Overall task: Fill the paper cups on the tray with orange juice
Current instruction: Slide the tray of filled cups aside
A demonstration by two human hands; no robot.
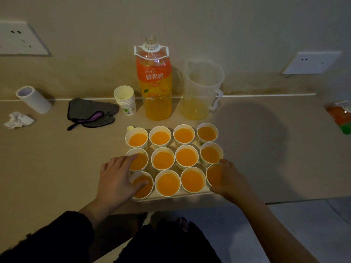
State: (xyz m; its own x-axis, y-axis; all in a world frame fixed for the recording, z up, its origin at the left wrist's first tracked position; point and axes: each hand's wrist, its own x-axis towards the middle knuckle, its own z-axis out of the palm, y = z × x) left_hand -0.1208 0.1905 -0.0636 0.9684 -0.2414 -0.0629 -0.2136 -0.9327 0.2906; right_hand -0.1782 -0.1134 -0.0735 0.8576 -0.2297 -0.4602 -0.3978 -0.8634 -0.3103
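A pale tray (pixel 171 198) near the table's front edge carries several white paper cups (pixel 163 160) in rows, each holding orange juice. My left hand (pixel 117 179) hovers over the tray's left side with fingers spread, its thumb above the front-left cup (pixel 143 190). My right hand (pixel 230 180) sits at the tray's right edge, loosely curved beside the front-right cup (pixel 213 175) and hiding part of it; contact is unclear. Behind the tray stand an uncapped orange juice bottle (pixel 154 86), partly full, and a clear plastic jug (pixel 201 90) with a little juice at the bottom.
A stack of spare paper cups (pixel 125 100) stands left of the bottle. Further left lie a grey cloth (pixel 89 112), a white roll (pixel 34 99) and a crumpled tissue (pixel 18 120). A small yellow cap (pixel 129 128) sits behind the tray. A packet (pixel 340 116) lies far right.
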